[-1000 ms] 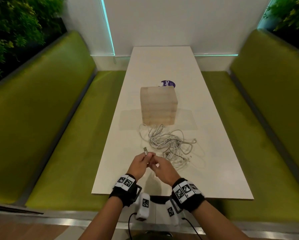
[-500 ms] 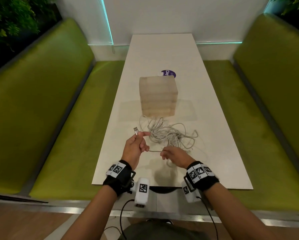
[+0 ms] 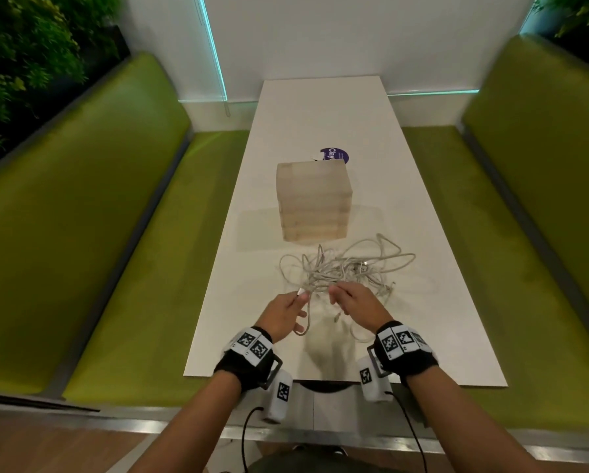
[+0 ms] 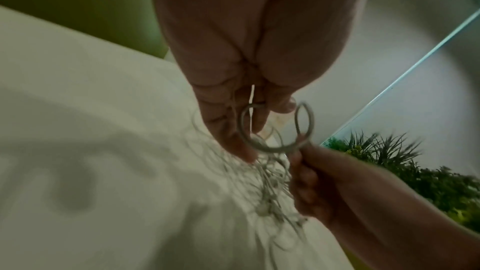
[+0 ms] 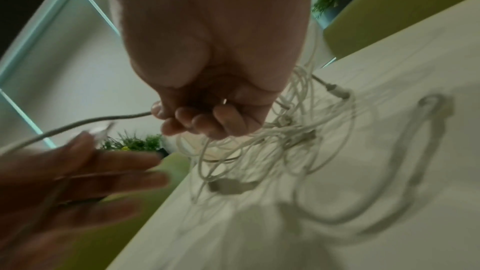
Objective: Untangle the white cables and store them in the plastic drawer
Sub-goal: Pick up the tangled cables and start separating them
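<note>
- Near the front edge of the white table (image 3: 320, 107), both hands are working just above the tangle of white cables (image 3: 347, 268), which is lying between them and the plastic drawer (image 3: 311, 199).
- Left hand (image 3: 282, 315) is pinching a cable end (image 3: 300, 292) between thumb and forefinger, the other fingers stretching out fairly straight in the right wrist view; a loop of that cable is hanging below the palm.
- Right hand (image 3: 357, 302) is curling its fingers (image 5: 202, 120) tight around a strand (image 5: 103, 119) that is running off toward the left hand.
- Over in the left wrist view, a cable loop (image 4: 275, 130) is arching between the two hands.
- Farther up the table, the plastic drawer unit is standing upright, all drawers looking closed, just beyond the pile.
- Behind it, a purple sticker (image 3: 335, 154) is peeking out on the tabletop.
- Green benches (image 3: 98, 233) are flanking the table on the left and right.
</note>
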{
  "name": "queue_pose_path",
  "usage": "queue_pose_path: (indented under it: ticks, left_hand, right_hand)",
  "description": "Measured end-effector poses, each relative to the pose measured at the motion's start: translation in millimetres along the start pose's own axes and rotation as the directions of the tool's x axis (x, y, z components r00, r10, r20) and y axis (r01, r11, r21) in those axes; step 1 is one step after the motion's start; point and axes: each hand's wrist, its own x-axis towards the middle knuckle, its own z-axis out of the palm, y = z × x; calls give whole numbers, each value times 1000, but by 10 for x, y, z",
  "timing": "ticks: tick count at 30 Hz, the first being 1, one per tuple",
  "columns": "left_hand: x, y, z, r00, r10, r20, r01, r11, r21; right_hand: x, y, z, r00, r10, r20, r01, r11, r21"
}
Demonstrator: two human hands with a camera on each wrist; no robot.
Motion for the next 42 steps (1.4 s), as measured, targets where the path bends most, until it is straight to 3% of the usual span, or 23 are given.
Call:
queue_pose_path:
  ticks: [6,10,15,20,26,29,32,37,42]
  left_hand:
    - [16,146,243,996,67,-62,-80,964,-254]
    - [-13,251,322,977,162,-141,-195,943,-271]
    - [-19,283,254,971,156,-183,-221,878,-425]
    - [-149,448,61,953,202,-225,-293,800,-524]
    - [-273,640,-216,922,141,-360,-347,714,-608]
    - [-258,552,-241,914,181,-363,-327,858,-395]
    - [-127,340,-165,943,167,-289,-197,977,-76]
    - [13,266,31,985,137,-102,-97,940,326]
    - [15,318,80,966,208,-154,-141,923,358]
  right_hand:
    - [-31,-107,160,994,-61,-95,62,998,5]
    - [-46,-151,231,998,-57,-27,56,998,-31]
    - [-7,-101,168,994,-75,74,71,996,52]
    - [92,63,29,989,-103,101,101,994,29]
    - [252,134,-76,991,-90,101,89,996,12]
    - [331,138,-88,995,-68,67,63,996,68]
    - [338,54,-55,994,-105,39,101,991,86]
    - [254,-152,-22,980,-183,81,177,981,78]
    - [246,-187,-8,977,-205,55,198,975,104]
